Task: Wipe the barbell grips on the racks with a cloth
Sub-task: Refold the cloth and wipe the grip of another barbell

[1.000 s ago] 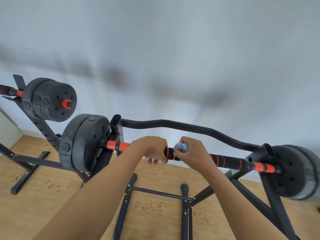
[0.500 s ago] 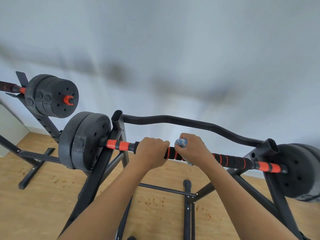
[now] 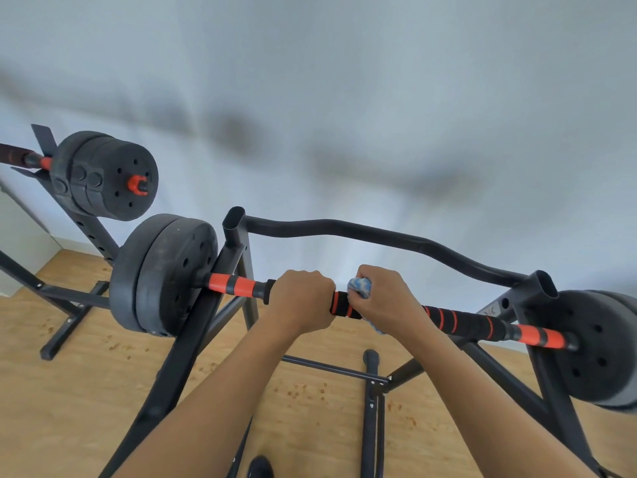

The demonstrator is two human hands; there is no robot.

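Hands unmoved: left hand (image 3: pixel 303 301) grips the barbell grip (image 3: pixel 462 322), right hand (image 3: pixel 382 298) clamps the cloth (image 3: pixel 360 288) round it; we advise full-circumference strokes.

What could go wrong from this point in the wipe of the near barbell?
The left hand grips the barbell grip, so the part beneath it may go unwiped. The cloth is bunched small in the right hand; it might slip out. Hard sideways strokes could shift the barbell on the rack, loaded with weight plates.

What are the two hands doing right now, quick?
Left hand: closed around the barbell grip.
Right hand: closed, holding the cloth against it.
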